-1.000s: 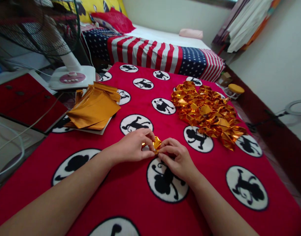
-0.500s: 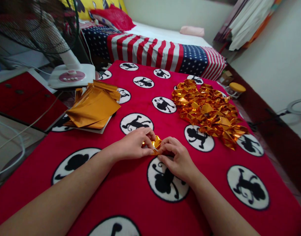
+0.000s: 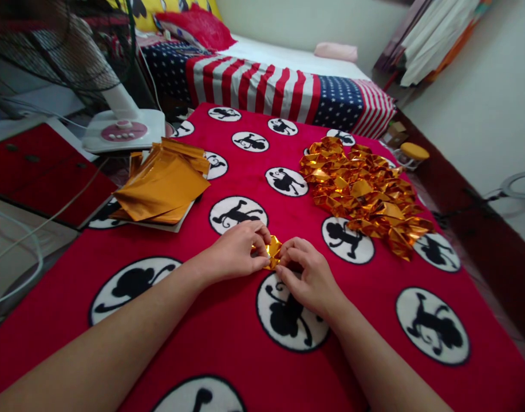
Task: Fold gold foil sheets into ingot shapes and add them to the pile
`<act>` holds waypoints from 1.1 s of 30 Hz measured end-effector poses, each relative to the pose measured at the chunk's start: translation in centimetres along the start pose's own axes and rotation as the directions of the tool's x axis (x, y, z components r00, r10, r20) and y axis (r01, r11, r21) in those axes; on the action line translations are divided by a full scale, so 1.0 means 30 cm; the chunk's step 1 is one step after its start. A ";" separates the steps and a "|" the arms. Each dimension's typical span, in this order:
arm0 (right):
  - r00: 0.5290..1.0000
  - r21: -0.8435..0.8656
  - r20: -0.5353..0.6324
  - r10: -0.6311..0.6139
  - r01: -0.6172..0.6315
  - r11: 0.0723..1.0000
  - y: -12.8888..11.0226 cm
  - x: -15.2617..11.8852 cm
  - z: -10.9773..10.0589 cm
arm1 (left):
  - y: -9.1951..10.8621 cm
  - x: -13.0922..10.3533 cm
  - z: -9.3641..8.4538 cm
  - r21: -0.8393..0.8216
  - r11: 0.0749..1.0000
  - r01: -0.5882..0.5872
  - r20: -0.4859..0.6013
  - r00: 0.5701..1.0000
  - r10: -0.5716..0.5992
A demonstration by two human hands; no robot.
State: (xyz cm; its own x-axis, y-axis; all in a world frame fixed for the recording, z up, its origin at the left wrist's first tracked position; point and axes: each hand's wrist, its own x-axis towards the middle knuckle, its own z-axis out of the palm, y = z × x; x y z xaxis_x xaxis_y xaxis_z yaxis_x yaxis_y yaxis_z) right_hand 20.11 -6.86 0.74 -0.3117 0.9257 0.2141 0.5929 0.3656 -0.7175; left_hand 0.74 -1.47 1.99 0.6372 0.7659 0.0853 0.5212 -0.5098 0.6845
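Note:
A small piece of gold foil paper lies on the red cloth between my two hands, partly covered by fingers. My left hand pinches its left side with thumb and fingers. On its right side, my right hand has its fingertips closed on the foil. A stack of flat gold foil sheets rests at the left of the cloth. Over at the right is a heap of folded gold foil pieces.
The red cloth with monkey prints covers the table. A white fan base stands beyond the sheets at the left, near a cable. Behind are a bed and, at far right, a yellow stool.
The fingers have shifted slightly on the small foil piece, and a pale strip seen near the fingertips before no longer shows. Both hands remain in nearly the same place.

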 end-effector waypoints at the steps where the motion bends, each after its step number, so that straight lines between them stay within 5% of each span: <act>1: 1.000 -0.002 -0.007 0.000 0.000 1.000 -0.001 0.000 0.002 | 0.000 0.000 0.001 -0.002 1.000 0.002 -0.007 1.000 -0.002; 33: 0.999 -0.016 -0.039 0.035 -0.036 0.999 -0.011 0.009 0.017 | 0.001 0.000 0.018 0.053 0.999 -0.011 -0.029 0.999 0.013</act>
State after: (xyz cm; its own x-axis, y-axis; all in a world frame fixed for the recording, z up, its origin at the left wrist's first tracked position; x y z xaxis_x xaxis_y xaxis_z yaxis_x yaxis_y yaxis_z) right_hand 19.45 -6.79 0.68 -0.2617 0.9410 0.2146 0.6157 0.3340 -0.7137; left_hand 1.06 -1.70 1.62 0.6272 0.7703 0.1150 0.5432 -0.5385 0.6442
